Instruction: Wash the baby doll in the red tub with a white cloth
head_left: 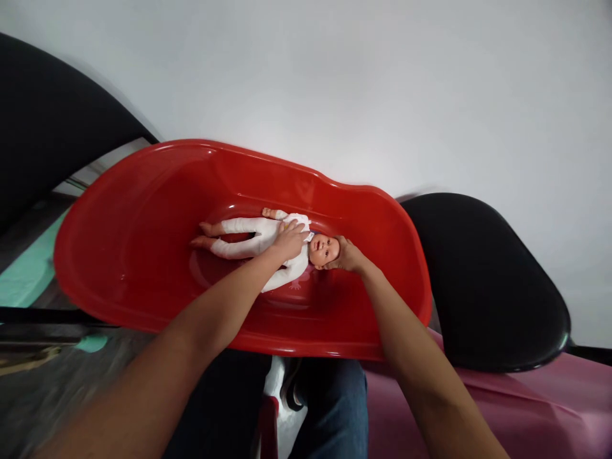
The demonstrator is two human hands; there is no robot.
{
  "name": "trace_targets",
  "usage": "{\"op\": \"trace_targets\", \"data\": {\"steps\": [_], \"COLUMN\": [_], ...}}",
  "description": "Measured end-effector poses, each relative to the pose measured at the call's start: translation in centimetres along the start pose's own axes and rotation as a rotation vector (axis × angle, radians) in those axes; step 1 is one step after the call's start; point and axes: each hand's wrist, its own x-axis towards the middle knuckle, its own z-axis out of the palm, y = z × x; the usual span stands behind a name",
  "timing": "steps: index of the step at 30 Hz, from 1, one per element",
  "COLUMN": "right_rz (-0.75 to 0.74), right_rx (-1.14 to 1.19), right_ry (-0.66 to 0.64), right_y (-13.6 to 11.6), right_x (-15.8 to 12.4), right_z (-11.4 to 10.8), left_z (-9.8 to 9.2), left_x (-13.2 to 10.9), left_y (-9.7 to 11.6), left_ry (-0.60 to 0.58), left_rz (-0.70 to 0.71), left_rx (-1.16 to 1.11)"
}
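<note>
A baby doll (255, 237) in a white suit lies on its back inside a red plastic baby tub (143, 210), head to the right, legs to the left. My left hand (291, 240) rests on the doll's chest with the fingers curled over it. My right hand (347, 255) cups the back of the doll's head, fingers wrapped round it. Both forearms reach in over the tub's near rim.
A black rounded chair back (482, 280) stands right of the tub, another black curved shape (52, 121) at the far left. A white wall (363, 83) fills the background. Pink cloth (526, 414) lies at lower right, and my jeans (335, 408) show below the tub.
</note>
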Motion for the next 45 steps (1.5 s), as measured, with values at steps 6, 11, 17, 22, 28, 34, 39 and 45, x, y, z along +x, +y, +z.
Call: {"op": "trace_targets", "data": {"steps": [6,11,17,22,28,34,39,45], "right_rz": [-0.001,-0.012,0.026,0.042,0.027,0.068,0.058,0.067], "right_rx": [0.016,0.023,0.026,0.006,0.018,0.041,0.052,0.054], "right_ry": [0.021,0.037,0.012,-0.007,0.023,-0.001,0.005,-0.041], "right_y": [-0.2,-0.6,-1.1,-1.5,-1.6,-2.2,-1.9,-2.6], "right_x": [-0.2,-0.7,-0.9,-0.9,-1.1,-1.4,-1.5,-1.7], "right_z": [0.0,0.0,-0.4,-0.6,-0.5,-0.8,-0.8,-1.5], "left_z": [0.6,1.4,-0.1,-1.8,-1.7,-2.2,-3.4,-2.1], "left_x": [0.3,0.6,0.2,-0.1,0.2,-0.7,-1.6,-2.9], "left_y": [-1.1,-1.6,-1.1,-0.3,-2.0,-5.1,-4.7,0.7], "left_ry": [0.077,0.118,0.112,0.102,0.1,0.104,0.187,0.033], "left_rz": [0.022,0.043,0.016,-0.061,-0.263,-0.426,-0.409,-0.054], "left_rx": [-0.021,0.023,0.022,0.023,0.013,-0.068,-0.124,-0.076]}}
